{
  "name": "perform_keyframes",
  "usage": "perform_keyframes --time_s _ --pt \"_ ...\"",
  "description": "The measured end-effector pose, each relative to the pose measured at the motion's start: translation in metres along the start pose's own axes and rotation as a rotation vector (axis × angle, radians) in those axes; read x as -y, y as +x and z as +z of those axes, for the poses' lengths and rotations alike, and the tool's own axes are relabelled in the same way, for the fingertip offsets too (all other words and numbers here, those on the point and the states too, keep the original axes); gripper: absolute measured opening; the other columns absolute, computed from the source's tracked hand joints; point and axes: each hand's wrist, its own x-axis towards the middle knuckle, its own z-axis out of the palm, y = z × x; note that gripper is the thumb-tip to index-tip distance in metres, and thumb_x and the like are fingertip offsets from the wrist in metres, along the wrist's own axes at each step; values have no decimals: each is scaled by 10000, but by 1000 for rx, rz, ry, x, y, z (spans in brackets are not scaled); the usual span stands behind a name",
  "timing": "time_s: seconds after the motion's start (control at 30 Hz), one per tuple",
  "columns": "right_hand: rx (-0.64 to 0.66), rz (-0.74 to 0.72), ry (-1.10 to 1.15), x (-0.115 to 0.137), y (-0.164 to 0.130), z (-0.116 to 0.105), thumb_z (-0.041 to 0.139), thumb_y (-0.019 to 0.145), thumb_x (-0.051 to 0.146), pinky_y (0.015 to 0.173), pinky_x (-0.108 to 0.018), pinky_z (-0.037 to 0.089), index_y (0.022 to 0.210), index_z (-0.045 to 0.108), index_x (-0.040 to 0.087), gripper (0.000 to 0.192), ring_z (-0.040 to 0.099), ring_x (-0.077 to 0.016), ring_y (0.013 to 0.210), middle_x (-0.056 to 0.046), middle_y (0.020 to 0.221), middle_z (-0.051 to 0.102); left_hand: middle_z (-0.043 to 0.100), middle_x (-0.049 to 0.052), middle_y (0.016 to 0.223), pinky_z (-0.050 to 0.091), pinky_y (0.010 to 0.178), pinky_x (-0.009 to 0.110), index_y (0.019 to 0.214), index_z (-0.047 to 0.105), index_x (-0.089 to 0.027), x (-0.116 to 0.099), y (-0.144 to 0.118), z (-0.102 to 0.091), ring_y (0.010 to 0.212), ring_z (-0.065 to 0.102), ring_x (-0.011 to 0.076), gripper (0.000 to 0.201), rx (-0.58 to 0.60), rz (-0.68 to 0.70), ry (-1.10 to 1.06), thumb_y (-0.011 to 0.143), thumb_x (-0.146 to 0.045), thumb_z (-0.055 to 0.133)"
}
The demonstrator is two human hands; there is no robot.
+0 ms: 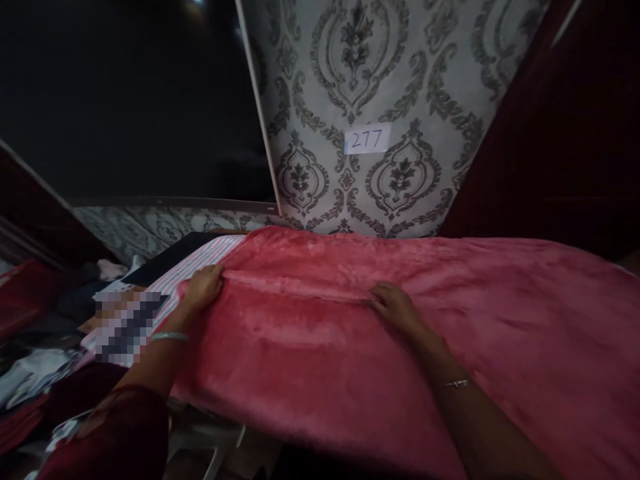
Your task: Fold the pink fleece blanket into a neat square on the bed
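Observation:
A plush red-pink blanket lies spread over a raised surface across the middle and right of the view. My left hand pinches its folded edge at the left corner. My right hand grips the same fold further right. A ridge of cloth runs between the two hands. A pink-and-white striped sheet shows under the blanket at its left end. Each wrist wears a thin bangle.
A patterned grey wall with a paper label reading 277 stands behind. A dark panel fills the upper left. Piled clothes lie at lower left; a white chair leg shows below the blanket.

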Motion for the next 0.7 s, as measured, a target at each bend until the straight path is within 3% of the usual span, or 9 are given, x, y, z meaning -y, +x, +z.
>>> perform_keyframes --time_s 0.17,0.4,0.5,0.63,0.7 --pt "-12 12 -14 0 0 0 553 897 200 686 -269 372 686 546 194 211 527 -166 750 -39 782 588 691 139 1109 476 919 378 1103 604 -169 -2 5 -4 1058 641 280 341 3 0 41 840 -199 390" --pt "-28 23 -8 4 3 -6 574 914 168 705 -261 366 689 546 185 227 525 -158 776 -36 808 591 710 26 1055 470 852 357 989 550 -205 -4 12 -5 1015 635 244 236 97 -40 79 843 -233 367" --pt "-5 44 -12 4 3 -6 590 914 178 700 -261 357 684 545 184 234 519 -157 767 -32 804 591 716 60 1087 476 842 379 1018 571 -191 -9 11 -4 1020 650 264 261 117 -54 69 856 -232 370" --pt "25 93 -46 2 3 -3 618 888 157 708 -257 354 715 568 177 182 528 -159 779 -40 828 612 698 178 1140 492 819 375 1076 614 -127 -12 10 -6 1035 670 303 322 255 -75 44 856 -224 400" --pt "36 108 -59 2 3 -2 622 885 160 722 -255 355 742 585 176 148 539 -163 802 -46 848 626 694 202 1136 495 831 389 1039 646 -115 -13 12 -9 1063 663 337 308 269 -87 -20 816 -218 459"
